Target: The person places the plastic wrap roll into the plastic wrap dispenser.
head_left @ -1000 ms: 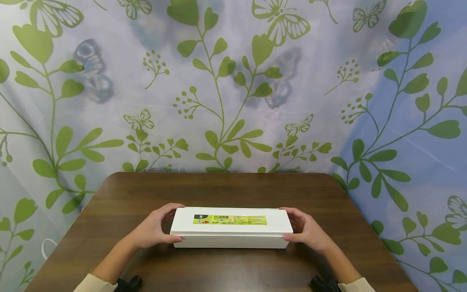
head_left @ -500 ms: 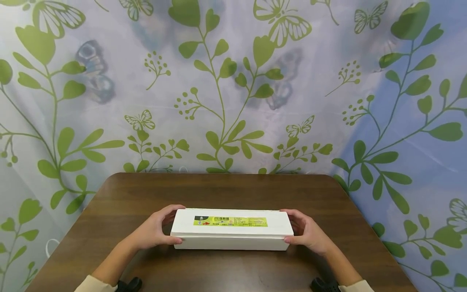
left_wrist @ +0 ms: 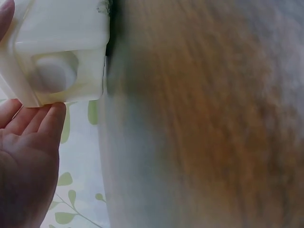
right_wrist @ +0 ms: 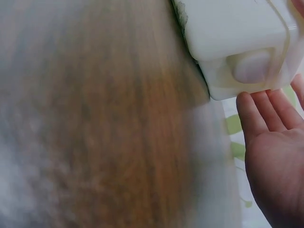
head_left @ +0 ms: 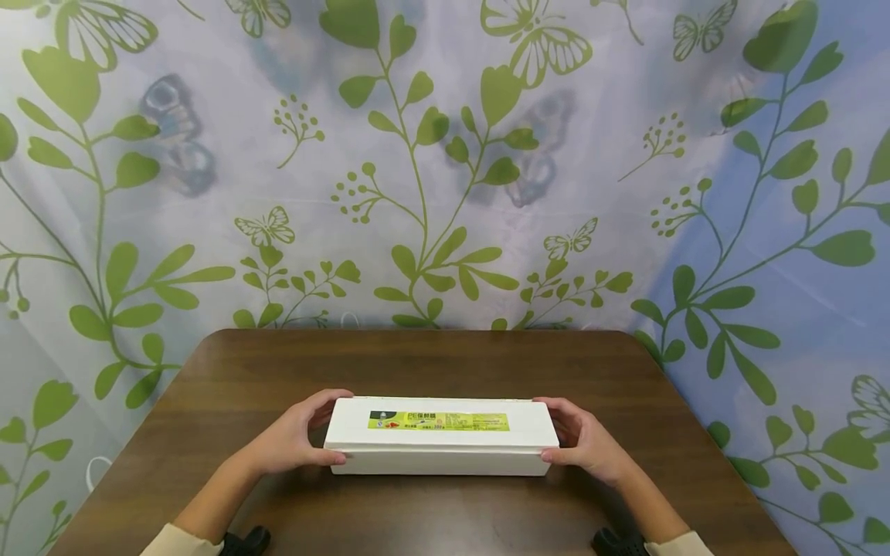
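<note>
A long white cling film box (head_left: 438, 439) lies crosswise on the brown table, lid down, with a yellow-green label (head_left: 439, 421) on top. My left hand (head_left: 287, 437) grips its left end, thumb at the front edge and fingers behind. At the opposite end my right hand (head_left: 589, 442) holds it the same way. In the left wrist view, a round white roll end (left_wrist: 56, 73) shows through an opening in the box's side. The right wrist view shows a similar roll end (right_wrist: 251, 67) above my fingers. The rest of the roll is hidden inside.
The brown wooden table (head_left: 445, 359) has rounded far corners. Right behind it hangs a pale curtain (head_left: 445, 193) printed with green leaves and butterflies. Black straps (head_left: 246, 542) sit at both wrists, beside cream sleeves.
</note>
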The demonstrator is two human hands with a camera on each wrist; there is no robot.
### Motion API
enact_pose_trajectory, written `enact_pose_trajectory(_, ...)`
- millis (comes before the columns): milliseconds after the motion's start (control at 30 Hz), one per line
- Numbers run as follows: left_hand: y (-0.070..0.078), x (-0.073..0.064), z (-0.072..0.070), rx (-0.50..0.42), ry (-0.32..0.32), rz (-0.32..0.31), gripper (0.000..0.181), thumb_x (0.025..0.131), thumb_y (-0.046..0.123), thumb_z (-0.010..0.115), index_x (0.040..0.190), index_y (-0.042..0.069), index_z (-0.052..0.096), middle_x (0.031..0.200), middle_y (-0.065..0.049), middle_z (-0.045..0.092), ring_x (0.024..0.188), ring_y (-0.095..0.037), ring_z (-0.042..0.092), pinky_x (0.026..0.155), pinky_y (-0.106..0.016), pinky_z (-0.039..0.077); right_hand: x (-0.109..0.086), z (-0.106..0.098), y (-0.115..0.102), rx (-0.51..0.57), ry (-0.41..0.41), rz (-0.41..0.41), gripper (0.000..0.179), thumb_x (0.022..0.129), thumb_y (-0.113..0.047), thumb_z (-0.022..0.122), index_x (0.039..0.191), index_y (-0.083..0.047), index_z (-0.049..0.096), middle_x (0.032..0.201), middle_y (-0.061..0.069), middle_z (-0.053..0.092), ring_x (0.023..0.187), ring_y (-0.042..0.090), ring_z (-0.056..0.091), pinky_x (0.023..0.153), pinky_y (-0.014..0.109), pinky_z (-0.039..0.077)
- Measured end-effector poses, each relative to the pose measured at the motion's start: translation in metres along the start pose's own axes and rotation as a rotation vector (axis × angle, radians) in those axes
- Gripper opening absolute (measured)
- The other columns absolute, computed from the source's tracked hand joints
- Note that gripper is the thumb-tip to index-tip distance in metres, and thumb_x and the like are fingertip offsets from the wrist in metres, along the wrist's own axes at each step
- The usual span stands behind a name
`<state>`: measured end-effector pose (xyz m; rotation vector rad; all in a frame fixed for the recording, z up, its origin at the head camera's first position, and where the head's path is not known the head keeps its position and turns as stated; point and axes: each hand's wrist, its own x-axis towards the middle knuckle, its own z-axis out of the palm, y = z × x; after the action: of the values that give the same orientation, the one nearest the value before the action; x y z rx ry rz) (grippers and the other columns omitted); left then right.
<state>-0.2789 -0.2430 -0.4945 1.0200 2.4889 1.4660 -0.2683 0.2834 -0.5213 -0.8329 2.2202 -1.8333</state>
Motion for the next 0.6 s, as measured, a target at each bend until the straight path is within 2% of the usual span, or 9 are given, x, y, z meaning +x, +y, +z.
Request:
enact_pose_trajectory(333,-0.002,-0.001,0.0,0.002,-0.039,-0.028,0.09,0.077,0.03,0.092,0.149,0.013,0.041,0.145,-0.009,0.053,0.131,-0.007,0.056,0.105,-0.016,0.046,-0.001,-0.007,0.002,0.039,-0.077,0.006,0.08,0.085,0.001,0.077,0.153,0.001,0.035,0.15,0.014,0.05,0.13,0.011,0.057,0.102,0.025,0.051)
enact_pose_trajectory(433,-0.003,0.0,-0.003,-0.006,-0.052,-0.038,0.094,0.077,0.028,0.092,0.153,0.012,0.037,0.152,-0.011,0.048,0.136,-0.009,0.052,0.108,-0.017,0.043,0.001,-0.012,-0.001,0.039,-0.105,-0.03,0.085,0.085,0.001,0.076,0.156,0.004,0.029,0.157,0.019,0.043,0.139,0.011,0.051,0.108,0.025,0.047)
enact_pose_trajectory(533,-0.004,0.0,-0.011,-0.026,-0.049,-0.019,0.092,0.081,0.02,0.088,0.155,0.012,0.035,0.155,-0.015,0.044,0.142,-0.022,0.049,0.111,-0.017,0.041,0.005,-0.02,-0.011,0.051,-0.099,-0.098,0.08,0.089,0.004,0.07,0.155,0.01,0.025,0.161,0.024,0.036,0.147,0.012,0.043,0.114,0.024,0.042)
enact_pose_trajectory(600,-0.005,0.001,-0.019,-0.039,-0.037,-0.019,0.086,0.086,0.014,0.083,0.156,0.014,0.035,0.156,-0.018,0.044,0.144,-0.033,0.047,0.112,-0.018,0.041,0.009,-0.028,-0.02,0.013,-0.065,-0.136,0.07,0.094,0.006,0.063,0.153,0.013,0.026,0.161,0.024,0.036,0.149,0.012,0.04,0.116,0.023,0.04)
